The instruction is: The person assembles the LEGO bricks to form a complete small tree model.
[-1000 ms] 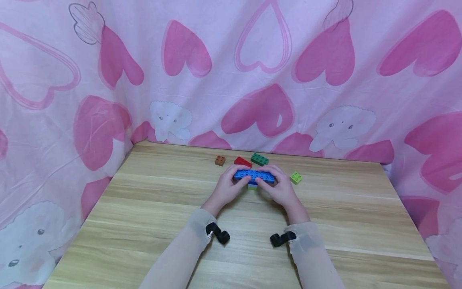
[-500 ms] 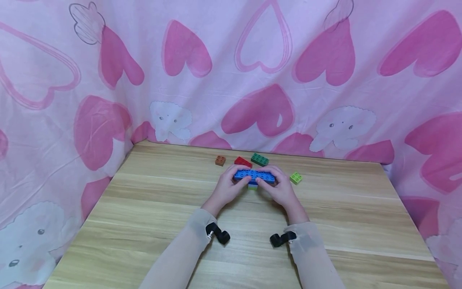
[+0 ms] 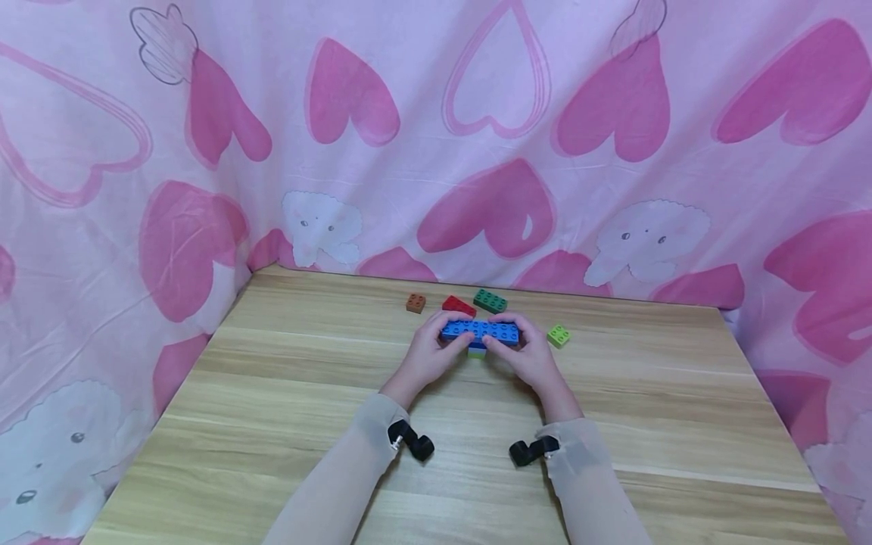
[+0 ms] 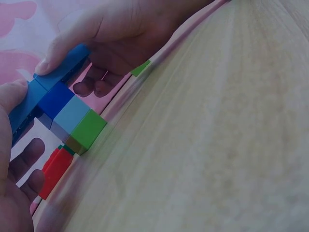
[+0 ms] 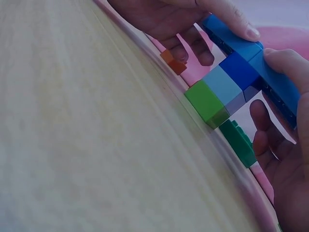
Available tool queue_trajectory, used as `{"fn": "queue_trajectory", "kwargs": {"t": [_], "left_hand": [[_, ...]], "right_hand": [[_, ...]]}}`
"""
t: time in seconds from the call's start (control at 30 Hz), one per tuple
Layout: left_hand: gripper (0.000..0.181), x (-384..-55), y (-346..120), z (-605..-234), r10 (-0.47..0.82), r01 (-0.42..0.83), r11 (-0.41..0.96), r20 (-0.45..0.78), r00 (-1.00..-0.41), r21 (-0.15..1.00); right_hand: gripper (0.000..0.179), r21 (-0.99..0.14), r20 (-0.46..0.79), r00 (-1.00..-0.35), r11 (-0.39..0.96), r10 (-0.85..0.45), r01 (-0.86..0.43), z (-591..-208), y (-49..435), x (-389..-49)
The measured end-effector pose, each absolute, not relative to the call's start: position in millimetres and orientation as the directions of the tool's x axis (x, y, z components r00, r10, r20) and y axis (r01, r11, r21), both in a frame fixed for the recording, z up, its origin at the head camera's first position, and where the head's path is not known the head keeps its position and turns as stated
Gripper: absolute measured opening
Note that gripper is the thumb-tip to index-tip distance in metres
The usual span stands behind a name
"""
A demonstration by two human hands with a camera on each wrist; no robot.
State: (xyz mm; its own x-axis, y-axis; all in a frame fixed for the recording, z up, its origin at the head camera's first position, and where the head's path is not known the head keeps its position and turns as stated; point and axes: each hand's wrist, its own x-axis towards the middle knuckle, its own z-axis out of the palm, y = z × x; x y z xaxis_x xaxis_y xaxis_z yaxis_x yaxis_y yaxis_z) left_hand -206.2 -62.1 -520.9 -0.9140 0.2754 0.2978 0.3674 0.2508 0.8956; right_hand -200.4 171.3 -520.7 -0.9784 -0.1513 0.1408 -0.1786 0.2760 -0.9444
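Note:
A small tower stands on the wooden table: a lime green brick at the bottom, a light blue brick on it, then a dark blue brick. Across the top lie two blue bricks, meeting end to end at a seam above the tower's middle. My left hand pinches the left blue brick, thumb on the near side and fingers behind. On the other side, my right hand pinches the right blue brick the same way. Both thumbs press close to the seam.
Behind the hands lie a brown brick, a red sloped brick and a dark green brick. Another lime green brick sits right of the right hand. A pink heart-patterned curtain hangs at the table's back edge.

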Motion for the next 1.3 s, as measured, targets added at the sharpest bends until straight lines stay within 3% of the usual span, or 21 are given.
{"fn": "queue_trajectory", "kwargs": {"t": [0.77, 1.07, 1.3], "left_hand": [[0.039, -204.3, -61.9, -518.6, 0.278, 0.322, 0.226, 0.256, -0.926, 0.92], [0.033, -209.7, -75.7, -520.2, 0.343, 0.288, 0.16, 0.22, -0.913, 0.944], [0.028, -222.9, -91.1, -519.6, 0.215, 0.174, 0.046, 0.161, -0.963, 0.984]], "right_hand": [[0.057, -0.977, 0.054, -0.984, 0.194, -0.171, -0.088, -522.4, 177.5, -200.0], [0.054, -0.971, 0.087, -0.97, 0.197, -0.227, -0.133, -523.7, 177.2, -200.5], [0.056, -0.969, 0.07, -0.971, 0.215, -0.229, -0.121, -521.3, 175.6, -200.2]]}}
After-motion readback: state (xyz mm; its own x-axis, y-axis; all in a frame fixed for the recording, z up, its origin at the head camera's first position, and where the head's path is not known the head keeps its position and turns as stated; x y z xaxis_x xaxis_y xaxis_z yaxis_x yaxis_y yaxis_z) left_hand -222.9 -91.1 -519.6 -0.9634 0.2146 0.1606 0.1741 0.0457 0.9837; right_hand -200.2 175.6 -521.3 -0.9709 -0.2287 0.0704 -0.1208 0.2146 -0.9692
